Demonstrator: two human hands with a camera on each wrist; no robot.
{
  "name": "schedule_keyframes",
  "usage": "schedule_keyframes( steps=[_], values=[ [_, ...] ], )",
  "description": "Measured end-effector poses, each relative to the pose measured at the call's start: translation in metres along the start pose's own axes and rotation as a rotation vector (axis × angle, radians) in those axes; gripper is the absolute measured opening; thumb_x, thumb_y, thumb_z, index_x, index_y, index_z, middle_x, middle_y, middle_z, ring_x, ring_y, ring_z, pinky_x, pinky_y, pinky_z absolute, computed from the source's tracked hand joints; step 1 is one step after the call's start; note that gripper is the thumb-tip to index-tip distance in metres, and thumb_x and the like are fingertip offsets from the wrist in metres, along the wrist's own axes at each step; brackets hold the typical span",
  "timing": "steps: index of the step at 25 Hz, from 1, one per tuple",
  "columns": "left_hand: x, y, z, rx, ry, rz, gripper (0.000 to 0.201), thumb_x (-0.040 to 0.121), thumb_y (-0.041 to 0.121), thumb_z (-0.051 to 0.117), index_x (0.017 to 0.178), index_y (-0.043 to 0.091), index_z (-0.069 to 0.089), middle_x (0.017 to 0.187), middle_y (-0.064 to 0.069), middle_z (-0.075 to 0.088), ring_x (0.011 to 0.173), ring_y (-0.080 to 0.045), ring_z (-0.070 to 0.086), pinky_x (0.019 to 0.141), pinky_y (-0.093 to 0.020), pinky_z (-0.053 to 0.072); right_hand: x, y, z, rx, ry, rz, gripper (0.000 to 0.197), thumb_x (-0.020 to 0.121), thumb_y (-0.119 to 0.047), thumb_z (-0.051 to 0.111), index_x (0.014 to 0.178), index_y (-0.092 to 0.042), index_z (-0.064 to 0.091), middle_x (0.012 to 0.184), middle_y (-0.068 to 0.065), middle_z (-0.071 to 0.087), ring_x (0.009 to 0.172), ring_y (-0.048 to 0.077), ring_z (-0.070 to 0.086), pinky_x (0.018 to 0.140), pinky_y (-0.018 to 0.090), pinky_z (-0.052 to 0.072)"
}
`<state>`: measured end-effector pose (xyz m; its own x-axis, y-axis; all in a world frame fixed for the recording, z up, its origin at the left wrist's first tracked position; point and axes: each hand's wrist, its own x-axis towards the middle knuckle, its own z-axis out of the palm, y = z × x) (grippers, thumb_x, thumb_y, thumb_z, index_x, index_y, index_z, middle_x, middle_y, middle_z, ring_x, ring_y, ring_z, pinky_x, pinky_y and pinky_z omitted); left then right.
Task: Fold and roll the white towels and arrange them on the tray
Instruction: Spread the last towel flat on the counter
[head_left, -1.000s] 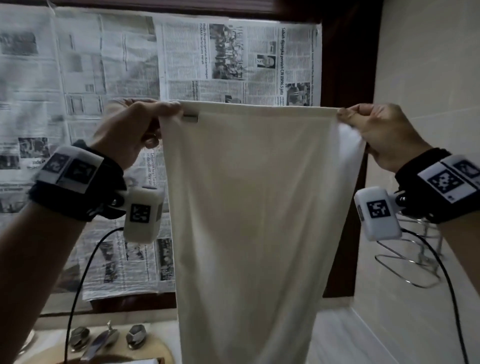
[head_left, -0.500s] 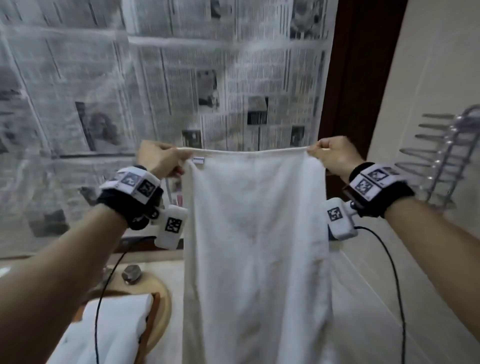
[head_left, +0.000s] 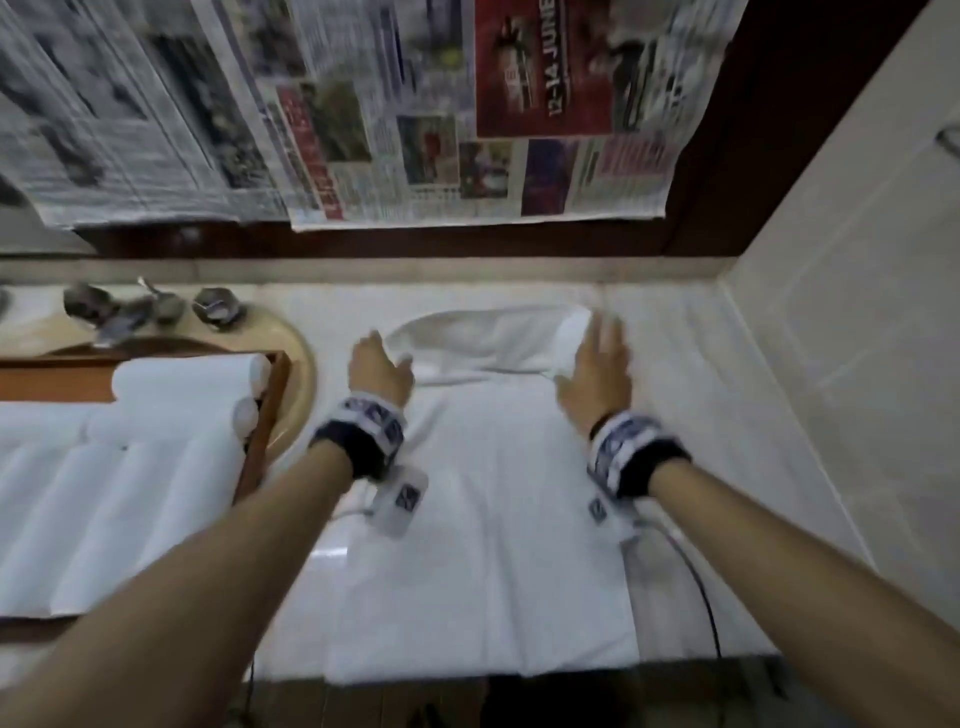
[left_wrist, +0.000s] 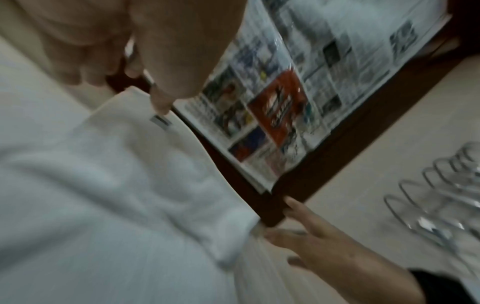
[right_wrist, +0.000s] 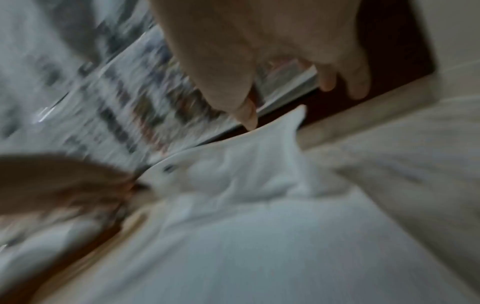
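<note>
On the white counter (head_left: 691, 395), the towel (head_left: 483, 545) lies spread lengthwise from the front edge toward the back wall, its far end rucked up in a loose hump between the two hands. Leftmost, the wooden tray (head_left: 262, 415) already carries rolled towels (head_left: 187, 376), well apart from the grip. The left hand (head_left: 378, 371) rests at the towel's far left corner, fingers loosely extended and, as far as the blurred views show, closed on nothing. The right hand (head_left: 597, 374) hovers palm-down over the far right corner, fingers straight and spread, gripping nothing. The cloth appears soft, light and limp: it should hold no shape unaided, so each fold is best taken at the two corners of one end and pressed flat before rolling.
</note>
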<state>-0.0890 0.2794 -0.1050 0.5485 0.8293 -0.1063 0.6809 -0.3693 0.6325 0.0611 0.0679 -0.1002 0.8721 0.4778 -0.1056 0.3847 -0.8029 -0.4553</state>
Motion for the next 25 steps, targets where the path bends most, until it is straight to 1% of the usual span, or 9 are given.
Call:
schedule_keyframes(
  steps=[3, 5, 11, 15, 16, 19, 20, 23, 25],
  values=[
    [-0.067, -0.049, 0.072, 0.305, -0.359, 0.144, 0.052, 0.1, 0.023, 0.045, 0.147, 0.004, 0.031, 0.157, -0.014, 0.025, 0.143, -0.029, 0.026, 0.112, -0.037, 0.022, -0.073, 0.027, 0.076, -0.216, -0.429, -0.084, 0.07, 0.103, -0.039, 0.036, 0.155, -0.014, -0.004, 0.16, 0.003, -0.022, 0.148, 0.02, -0.013, 0.12, 0.049, 0.003],
    [-0.085, -0.068, 0.089, 0.342, -0.4, 0.177, 0.059, 0.101, 0.024, 0.042, 0.153, 0.01, 0.017, 0.162, -0.007, 0.004, 0.149, -0.027, 0.005, 0.117, -0.044, 0.011, -0.076, 0.044, 0.096, -0.232, -0.458, -0.074, 0.069, 0.104, -0.042, 0.028, 0.154, -0.014, -0.01, 0.159, 0.001, -0.026, 0.146, 0.016, -0.021, 0.118, 0.048, -0.01],
    [-0.065, -0.034, 0.086, 0.296, -0.478, 0.013, 0.06, 0.104, 0.028, 0.033, 0.154, 0.009, 0.006, 0.162, -0.006, -0.007, 0.149, -0.027, -0.004, 0.118, -0.049, 0.005, -0.062, 0.023, 0.097, -0.202, -0.454, -0.15, 0.064, 0.104, -0.032, 0.027, 0.154, -0.012, -0.009, 0.159, 0.0, -0.024, 0.147, 0.018, -0.019, 0.117, 0.054, -0.007],
    [-0.128, -0.065, 0.086, 0.378, -0.56, 0.284, 0.06, 0.103, 0.043, 0.014, 0.154, 0.022, -0.01, 0.155, 0.005, -0.028, 0.147, -0.022, -0.018, 0.117, -0.046, -0.009, -0.114, 0.042, 0.11, -0.307, -0.484, -0.309, 0.065, 0.104, -0.041, 0.022, 0.153, -0.019, -0.014, 0.153, -0.006, -0.032, 0.145, 0.015, -0.023, 0.115, 0.058, -0.01],
    [-0.127, -0.086, 0.079, 0.416, -0.499, 0.249, 0.061, 0.102, 0.047, 0.011, 0.153, 0.025, -0.014, 0.152, 0.007, -0.032, 0.146, -0.021, -0.021, 0.117, -0.046, -0.012, -0.107, 0.057, 0.105, -0.309, -0.472, -0.232, 0.065, 0.103, -0.044, 0.021, 0.153, -0.021, -0.014, 0.152, -0.008, -0.034, 0.145, 0.015, -0.023, 0.115, 0.059, -0.009],
    [-0.103, -0.114, 0.052, 0.402, -0.335, -0.148, 0.065, 0.102, 0.047, 0.014, 0.153, 0.018, -0.015, 0.156, 0.002, -0.029, 0.146, -0.021, -0.023, 0.118, -0.049, -0.012, -0.091, 0.079, 0.081, -0.339, -0.384, 0.15, 0.067, 0.102, -0.048, 0.015, 0.152, -0.018, -0.019, 0.154, -0.004, -0.034, 0.145, 0.018, -0.025, 0.112, 0.064, -0.011],
    [-0.104, -0.108, 0.05, 0.379, -0.358, -0.157, 0.066, 0.103, 0.044, 0.016, 0.154, 0.014, -0.012, 0.158, -0.001, -0.026, 0.146, -0.022, -0.022, 0.118, -0.05, -0.012, -0.099, 0.069, 0.08, -0.342, -0.368, 0.14, 0.067, 0.102, -0.047, 0.014, 0.15, -0.016, -0.02, 0.154, -0.002, -0.034, 0.145, 0.019, -0.026, 0.112, 0.064, -0.011],
    [-0.149, -0.077, 0.075, 0.342, -0.553, 0.247, 0.062, 0.102, 0.044, 0.01, 0.154, 0.018, -0.013, 0.154, 0.006, -0.029, 0.146, -0.019, -0.022, 0.116, -0.044, -0.016, -0.149, 0.029, 0.107, -0.334, -0.465, -0.323, 0.063, 0.097, -0.045, 0.002, 0.15, -0.018, -0.021, 0.152, -0.006, -0.035, 0.144, 0.016, -0.028, 0.114, 0.063, -0.005],
    [-0.16, -0.092, 0.076, 0.435, -0.63, 0.377, 0.063, 0.097, 0.05, 0.0, 0.153, 0.025, -0.016, 0.15, 0.01, -0.033, 0.145, -0.018, -0.025, 0.118, -0.046, -0.014, -0.161, 0.038, 0.113, -0.355, -0.549, -0.384, 0.06, 0.101, -0.042, 0.006, 0.152, -0.02, -0.018, 0.152, -0.01, -0.034, 0.144, 0.014, -0.027, 0.114, 0.061, -0.002]
  ],
)
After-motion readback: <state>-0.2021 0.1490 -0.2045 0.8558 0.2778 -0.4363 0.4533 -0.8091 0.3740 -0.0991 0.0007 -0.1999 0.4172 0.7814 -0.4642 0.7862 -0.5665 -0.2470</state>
